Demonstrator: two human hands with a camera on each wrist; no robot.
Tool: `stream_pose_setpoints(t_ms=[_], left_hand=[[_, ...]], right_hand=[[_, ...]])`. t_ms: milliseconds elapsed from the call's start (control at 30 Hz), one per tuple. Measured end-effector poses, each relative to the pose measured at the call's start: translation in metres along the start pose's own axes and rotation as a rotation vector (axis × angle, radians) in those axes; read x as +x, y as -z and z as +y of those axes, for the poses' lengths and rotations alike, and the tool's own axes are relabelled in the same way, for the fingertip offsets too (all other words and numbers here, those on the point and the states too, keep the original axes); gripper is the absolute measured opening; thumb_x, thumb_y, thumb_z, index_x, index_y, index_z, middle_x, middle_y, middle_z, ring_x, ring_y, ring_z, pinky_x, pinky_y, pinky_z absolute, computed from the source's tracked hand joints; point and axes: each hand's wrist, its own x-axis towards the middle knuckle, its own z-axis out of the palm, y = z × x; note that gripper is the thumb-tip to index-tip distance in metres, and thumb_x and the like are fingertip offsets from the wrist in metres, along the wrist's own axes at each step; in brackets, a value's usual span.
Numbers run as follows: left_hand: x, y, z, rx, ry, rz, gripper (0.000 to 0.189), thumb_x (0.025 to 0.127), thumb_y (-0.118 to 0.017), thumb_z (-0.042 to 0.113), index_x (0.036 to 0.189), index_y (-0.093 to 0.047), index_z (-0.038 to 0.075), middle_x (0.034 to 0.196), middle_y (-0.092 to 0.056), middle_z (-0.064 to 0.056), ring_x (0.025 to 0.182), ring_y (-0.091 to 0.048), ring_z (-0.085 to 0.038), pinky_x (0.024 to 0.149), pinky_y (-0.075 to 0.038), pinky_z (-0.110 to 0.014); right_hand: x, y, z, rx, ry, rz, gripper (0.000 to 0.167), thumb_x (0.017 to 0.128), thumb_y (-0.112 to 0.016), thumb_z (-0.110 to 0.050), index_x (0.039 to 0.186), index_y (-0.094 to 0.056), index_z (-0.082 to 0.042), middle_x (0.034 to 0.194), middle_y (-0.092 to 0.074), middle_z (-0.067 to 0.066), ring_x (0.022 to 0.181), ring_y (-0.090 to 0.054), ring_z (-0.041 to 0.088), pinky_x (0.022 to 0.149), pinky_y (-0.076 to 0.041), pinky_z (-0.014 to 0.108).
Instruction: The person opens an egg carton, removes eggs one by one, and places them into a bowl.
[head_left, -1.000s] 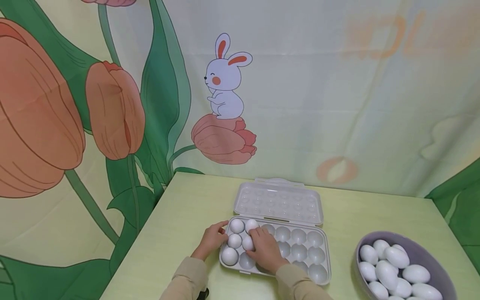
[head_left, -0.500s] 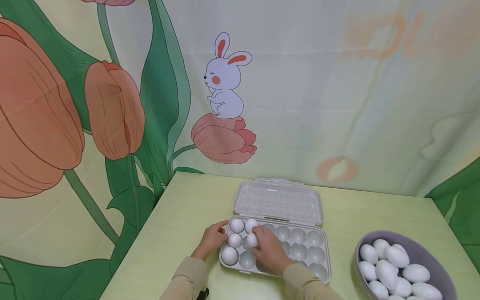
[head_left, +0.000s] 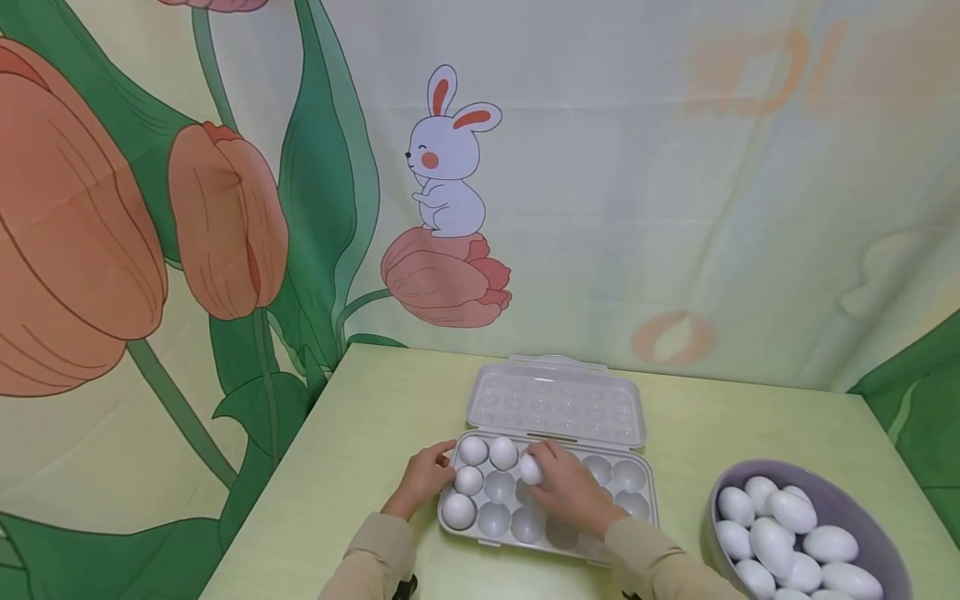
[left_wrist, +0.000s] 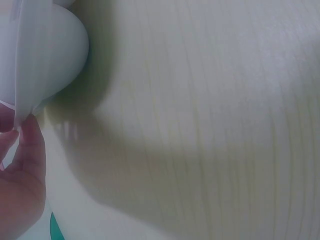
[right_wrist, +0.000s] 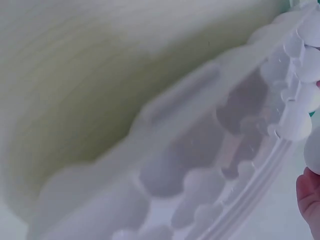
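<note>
A pale grey plastic egg carton lies with its lid folded back on the table. Three white eggs sit in its leftmost column, and one more egg fills the back cup of the second column. My right hand holds a white egg over the third column; in the right wrist view the fingertips show at that egg's underside. At the carton's left end my left hand pinches the rim, with fingers on both sides of it in the left wrist view.
A purple-grey bowl piled with several white eggs stands at the table's right. Behind the carton base, its dimpled lid lies back toward a printed cloth backdrop. The pale yellow table extends around them.
My right hand has lifted the egg out of the second column's middle cup and carried it right and slightly back. My left hand has stayed at the carton's left end.
</note>
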Motion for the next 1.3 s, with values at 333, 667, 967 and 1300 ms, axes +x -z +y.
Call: stream_pose_setpoints(t_ms=[333, 667, 967, 1300], left_hand=[[-0.002, 0.001, 0.002, -0.005, 0.005, -0.001, 0.053, 0.068, -0.053, 0.001, 0.121, -0.052, 0.000, 0.076, -0.052, -0.004, 0.063, -0.043, -0.012, 0.052, -0.037, -0.021], [-0.001, 0.002, 0.003, 0.007, 0.007, 0.001, 0.053, 0.068, -0.053, 0.001, 0.121, -0.052, 0.001, 0.075, -0.052, -0.004, 0.064, -0.043, -0.012, 0.054, -0.037, -0.021], [0.000, 0.000, 0.002, 0.027, 0.004, 0.006, 0.053, 0.067, -0.054, 0.000, 0.120, -0.053, 0.001, 0.074, -0.051, -0.002, 0.064, -0.042, -0.012, 0.054, -0.035, -0.021], [-0.001, 0.000, 0.003, 0.020, 0.005, 0.007, 0.053, 0.067, -0.054, 0.000, 0.120, -0.053, 0.001, 0.074, -0.050, -0.002, 0.063, -0.041, -0.011, 0.053, -0.035, -0.021]], right_hand=[[-0.007, 0.036, 0.006, -0.037, 0.055, -0.055, 0.046, 0.066, -0.070, -0.020, 0.109, -0.055, -0.011, 0.100, -0.055, 0.001, 0.083, -0.055, 0.013, 0.067, -0.049, 0.026], [-0.012, 0.075, 0.022, -0.052, 0.012, -0.026, 0.046, 0.066, -0.073, -0.019, 0.108, -0.056, -0.011, 0.099, -0.055, 0.002, 0.081, -0.057, 0.014, 0.065, -0.049, 0.028], [-0.021, 0.114, 0.045, -0.049, -0.061, 0.015, 0.046, 0.065, -0.073, -0.016, 0.106, -0.056, -0.005, 0.095, -0.054, 0.006, 0.074, -0.057, 0.018, 0.062, -0.047, 0.033], [-0.042, 0.153, 0.073, 0.007, -0.196, -0.079, 0.045, 0.068, -0.071, -0.015, 0.107, -0.054, -0.001, 0.098, -0.057, 0.010, 0.074, -0.052, 0.015, 0.061, -0.044, 0.029]])
